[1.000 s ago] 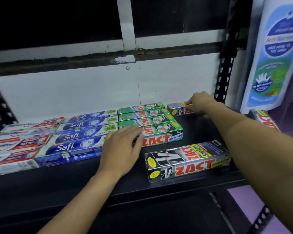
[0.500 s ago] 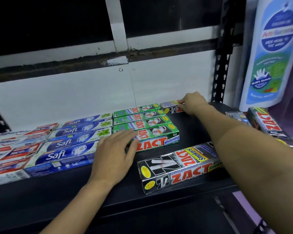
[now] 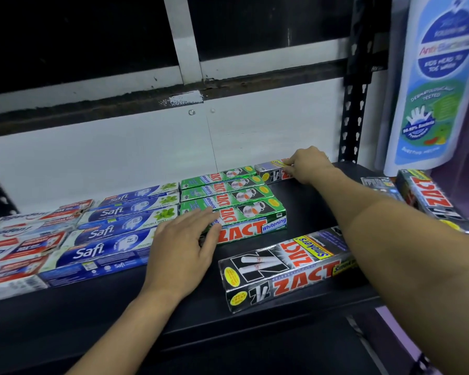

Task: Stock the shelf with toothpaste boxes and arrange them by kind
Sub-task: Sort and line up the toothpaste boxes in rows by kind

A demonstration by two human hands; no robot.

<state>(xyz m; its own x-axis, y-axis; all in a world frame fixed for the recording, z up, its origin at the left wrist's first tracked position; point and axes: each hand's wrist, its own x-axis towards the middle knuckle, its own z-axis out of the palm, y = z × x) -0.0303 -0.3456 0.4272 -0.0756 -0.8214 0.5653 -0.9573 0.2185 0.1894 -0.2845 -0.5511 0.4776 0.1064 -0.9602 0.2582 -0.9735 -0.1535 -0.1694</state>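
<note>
Head view: your right hand point(image 3: 307, 165) curls its fingers round a black Zact box point(image 3: 271, 171) at the back of the shelf point(image 3: 309, 207), beside the green Zact row point(image 3: 249, 220). Your left hand point(image 3: 184, 250) rests flat on that row. The Safi boxes point(image 3: 114, 231) look sorted; a second black Zact box point(image 3: 284, 269) lies unplaced in front.

I'm in a shop. A black metal shelf point(image 3: 309, 201) on slotted uprights point(image 3: 352, 123) carries toothpaste boxes in rows by brand: red-and-white boxes point(image 3: 25, 239), blue Safi boxes point(image 3: 114, 234), green Zact boxes point(image 3: 236, 201) and silver-black Zact boxes point(image 3: 284, 269). A large anti-bacterial wash pack point(image 3: 439, 85) stands beside them.
</note>
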